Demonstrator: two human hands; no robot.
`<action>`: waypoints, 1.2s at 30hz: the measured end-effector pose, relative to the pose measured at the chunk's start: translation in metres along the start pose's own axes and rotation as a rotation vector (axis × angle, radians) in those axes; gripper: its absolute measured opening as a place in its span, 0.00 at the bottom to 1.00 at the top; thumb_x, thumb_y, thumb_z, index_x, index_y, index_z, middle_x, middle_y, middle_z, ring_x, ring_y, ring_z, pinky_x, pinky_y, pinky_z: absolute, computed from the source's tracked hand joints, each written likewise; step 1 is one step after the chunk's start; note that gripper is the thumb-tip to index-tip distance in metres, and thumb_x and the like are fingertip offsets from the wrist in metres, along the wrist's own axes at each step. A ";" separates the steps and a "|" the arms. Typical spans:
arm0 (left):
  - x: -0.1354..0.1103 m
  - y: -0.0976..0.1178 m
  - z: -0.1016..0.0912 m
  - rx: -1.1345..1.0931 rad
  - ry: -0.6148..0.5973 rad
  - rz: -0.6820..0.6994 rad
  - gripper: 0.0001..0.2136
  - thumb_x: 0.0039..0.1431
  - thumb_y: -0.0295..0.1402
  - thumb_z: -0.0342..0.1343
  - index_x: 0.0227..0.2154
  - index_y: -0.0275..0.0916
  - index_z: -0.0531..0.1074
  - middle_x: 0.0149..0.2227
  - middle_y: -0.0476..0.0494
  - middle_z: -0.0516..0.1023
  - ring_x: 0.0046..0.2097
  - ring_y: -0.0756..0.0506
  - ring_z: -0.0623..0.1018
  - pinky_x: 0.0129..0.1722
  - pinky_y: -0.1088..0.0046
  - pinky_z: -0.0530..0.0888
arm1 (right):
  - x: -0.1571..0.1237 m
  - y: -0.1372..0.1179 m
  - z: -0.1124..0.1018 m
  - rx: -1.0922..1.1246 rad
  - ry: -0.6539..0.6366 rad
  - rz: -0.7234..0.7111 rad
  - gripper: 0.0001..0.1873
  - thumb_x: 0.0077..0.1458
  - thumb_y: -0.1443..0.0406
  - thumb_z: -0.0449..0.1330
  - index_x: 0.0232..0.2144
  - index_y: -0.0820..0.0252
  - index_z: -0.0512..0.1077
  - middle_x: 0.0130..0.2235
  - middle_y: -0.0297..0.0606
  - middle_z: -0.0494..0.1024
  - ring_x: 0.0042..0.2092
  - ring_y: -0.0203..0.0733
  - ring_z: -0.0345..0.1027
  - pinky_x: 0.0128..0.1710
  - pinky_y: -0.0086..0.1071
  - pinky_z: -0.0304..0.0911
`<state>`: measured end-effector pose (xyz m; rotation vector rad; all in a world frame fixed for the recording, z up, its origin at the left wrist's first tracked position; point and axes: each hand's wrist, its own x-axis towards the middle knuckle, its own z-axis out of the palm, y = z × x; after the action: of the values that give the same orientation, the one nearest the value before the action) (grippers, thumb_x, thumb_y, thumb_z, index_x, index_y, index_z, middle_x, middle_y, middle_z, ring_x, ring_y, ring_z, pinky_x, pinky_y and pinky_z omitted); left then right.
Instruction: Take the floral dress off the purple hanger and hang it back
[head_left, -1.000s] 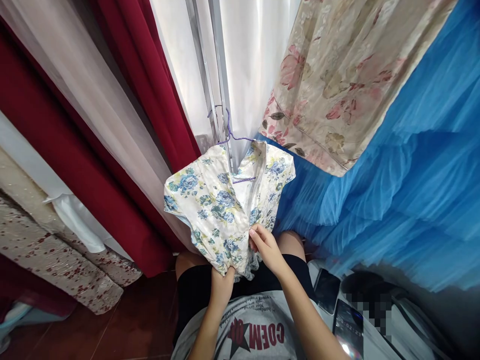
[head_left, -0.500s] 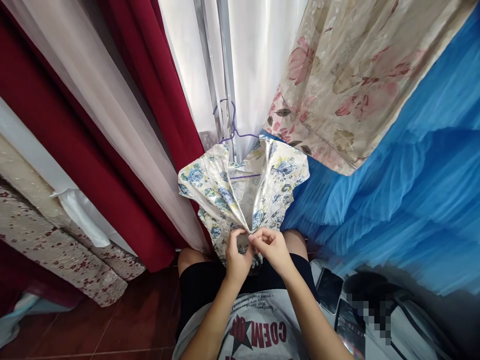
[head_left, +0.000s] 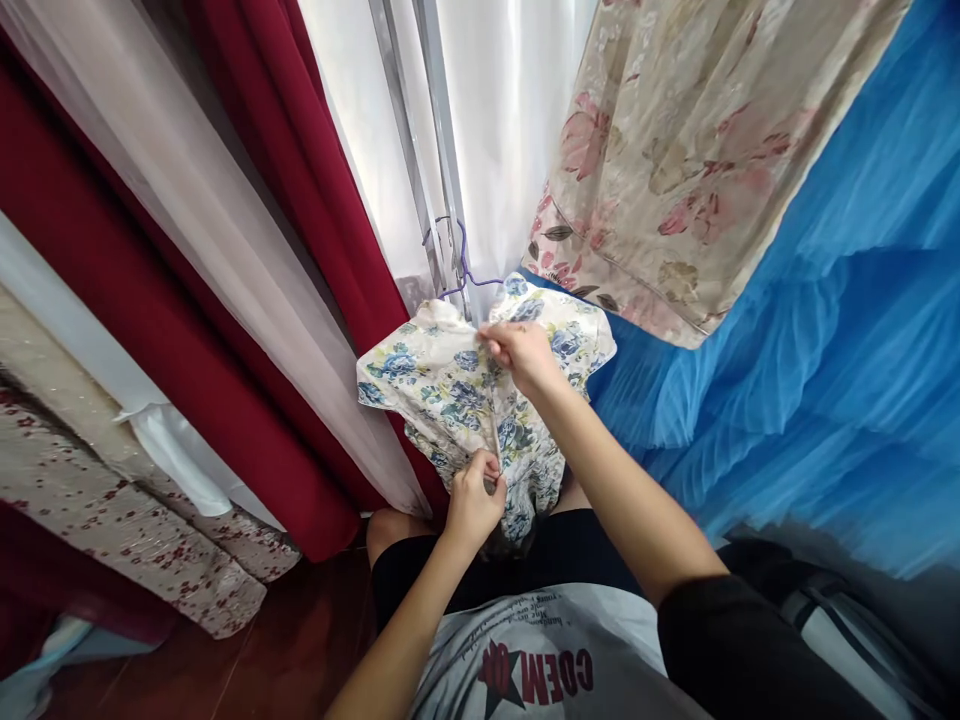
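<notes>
A white dress (head_left: 457, 390) with blue flowers hangs in front of me from a purple hanger (head_left: 469, 275). Its zipper (head_left: 494, 415) runs down the middle, and the two edges meet along it. Up at the neckline, my right hand (head_left: 521, 355) pinches the zipper pull, which the fingers largely hide. Lower down, my left hand (head_left: 478, 497) is closed on the dress fabric beside the zipper's lower part. Past my left hand, the dress's lower portion falls between my knees.
Red curtains (head_left: 300, 150) and pale sheer fabric (head_left: 187, 200) hang to the left. A beige flowered cloth (head_left: 675, 170) and blue ruffled fabric (head_left: 810, 330) hang on the right. Grey straps (head_left: 442, 130) run down behind the hanger. A dark bag (head_left: 795, 580) sits at lower right.
My right hand has moved up along the zipper to the neckline. The wide V opening has closed. My left hand stays low on the dress.
</notes>
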<state>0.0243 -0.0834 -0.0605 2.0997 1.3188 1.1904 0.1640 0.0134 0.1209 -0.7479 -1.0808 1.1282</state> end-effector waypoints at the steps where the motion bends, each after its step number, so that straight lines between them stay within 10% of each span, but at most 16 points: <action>1: 0.001 -0.002 0.001 0.040 -0.041 0.028 0.07 0.57 0.24 0.54 0.35 0.43 0.65 0.30 0.49 0.73 0.35 0.45 0.78 0.38 0.71 0.72 | 0.010 -0.009 0.005 0.009 0.004 -0.009 0.15 0.47 0.63 0.66 0.15 0.61 0.69 0.14 0.28 0.63 0.17 0.27 0.47 0.17 0.26 0.42; 7: 0.018 -0.013 -0.005 0.025 -0.185 0.066 0.04 0.61 0.26 0.54 0.33 0.41 0.68 0.33 0.47 0.78 0.36 0.44 0.80 0.40 0.68 0.73 | 0.010 -0.020 0.011 -0.088 -0.050 -0.069 0.11 0.53 0.65 0.64 0.21 0.62 0.71 0.16 0.29 0.68 0.17 0.28 0.52 0.16 0.25 0.46; 15: 0.134 0.067 -0.098 -0.001 0.230 0.342 0.18 0.73 0.36 0.49 0.63 0.44 0.66 0.35 0.48 0.79 0.35 0.47 0.79 0.40 0.69 0.73 | -0.019 -0.027 -0.005 -0.235 -0.097 -0.176 0.12 0.55 0.59 0.66 0.25 0.59 0.71 0.16 0.28 0.68 0.18 0.30 0.56 0.19 0.26 0.51; 20: 0.169 0.096 -0.113 0.199 0.163 0.562 0.09 0.73 0.34 0.50 0.40 0.39 0.74 0.32 0.47 0.78 0.35 0.47 0.78 0.37 0.70 0.70 | -0.017 -0.022 -0.011 -0.328 -0.119 -0.297 0.14 0.55 0.55 0.65 0.27 0.59 0.70 0.18 0.28 0.65 0.21 0.31 0.55 0.22 0.28 0.50; 24: 0.173 0.102 -0.116 0.069 0.331 0.542 0.09 0.72 0.36 0.52 0.36 0.40 0.72 0.29 0.49 0.77 0.33 0.48 0.78 0.36 0.72 0.71 | -0.005 0.009 -0.017 -0.466 -0.052 -0.290 0.12 0.52 0.59 0.63 0.23 0.58 0.67 0.19 0.28 0.63 0.22 0.33 0.54 0.24 0.29 0.48; 28: 0.180 0.075 -0.143 -0.156 0.601 0.400 0.10 0.71 0.39 0.52 0.35 0.39 0.71 0.30 0.48 0.77 0.34 0.49 0.79 0.38 0.74 0.73 | -0.013 0.029 -0.028 -0.390 -0.112 -0.122 0.13 0.48 0.60 0.62 0.19 0.58 0.65 0.19 0.27 0.62 0.22 0.31 0.51 0.24 0.29 0.46; 33: 0.160 -0.009 -0.167 -0.648 0.828 -0.048 0.09 0.67 0.34 0.55 0.30 0.39 0.68 0.27 0.51 0.73 0.30 0.51 0.74 0.38 0.77 0.72 | -0.039 0.033 -0.037 -0.324 -0.206 -0.096 0.12 0.47 0.62 0.62 0.19 0.58 0.63 0.19 0.25 0.61 0.23 0.30 0.49 0.24 0.28 0.44; 36: 0.131 -0.046 -0.146 -1.040 0.718 -0.422 0.09 0.64 0.30 0.55 0.28 0.40 0.63 0.24 0.54 0.68 0.27 0.53 0.71 0.37 0.79 0.72 | -0.045 0.043 -0.037 -0.319 -0.221 -0.072 0.10 0.47 0.63 0.60 0.20 0.59 0.64 0.19 0.25 0.62 0.23 0.30 0.51 0.24 0.27 0.45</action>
<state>-0.0942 0.0368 0.0488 0.6500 0.9344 1.9169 0.1819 -0.0158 0.0566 -0.8381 -1.4865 1.0046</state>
